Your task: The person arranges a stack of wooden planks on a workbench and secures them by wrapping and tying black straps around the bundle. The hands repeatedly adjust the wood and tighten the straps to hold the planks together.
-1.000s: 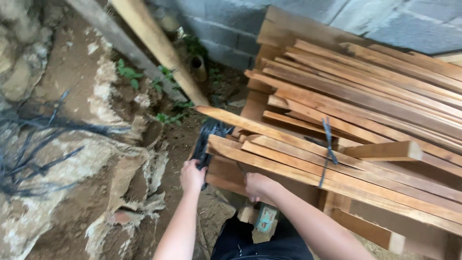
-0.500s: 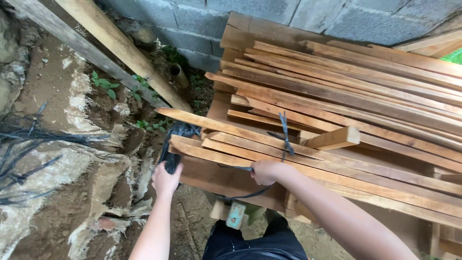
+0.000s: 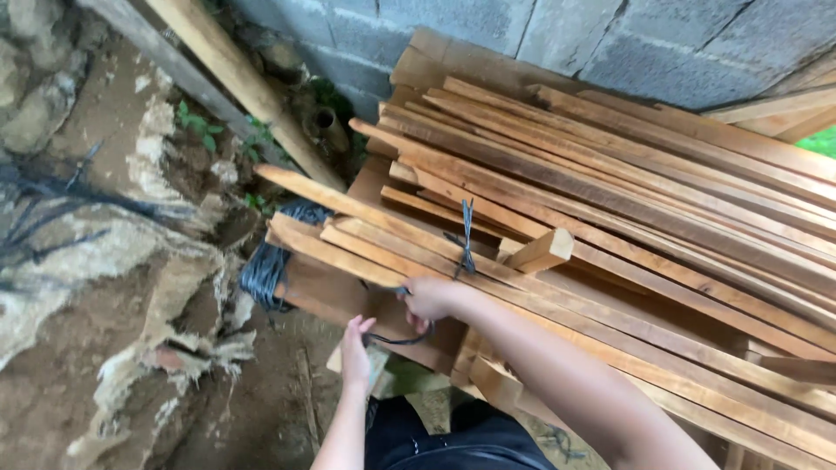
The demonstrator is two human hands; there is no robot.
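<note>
Stacked planks (image 3: 610, 218) block right; bare dirt floor (image 3: 261, 409) lies open left.

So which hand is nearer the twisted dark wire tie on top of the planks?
Right. The right hand grips at the plank edge just below the wire tie; the left hand hangs lower, under the stack.

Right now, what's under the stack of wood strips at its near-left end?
A coil of dark wire sits under the overhanging wood strips, with bare dirt below. The left hand and right hand hold a wire strand there. What supports the stack is hidden.
</note>
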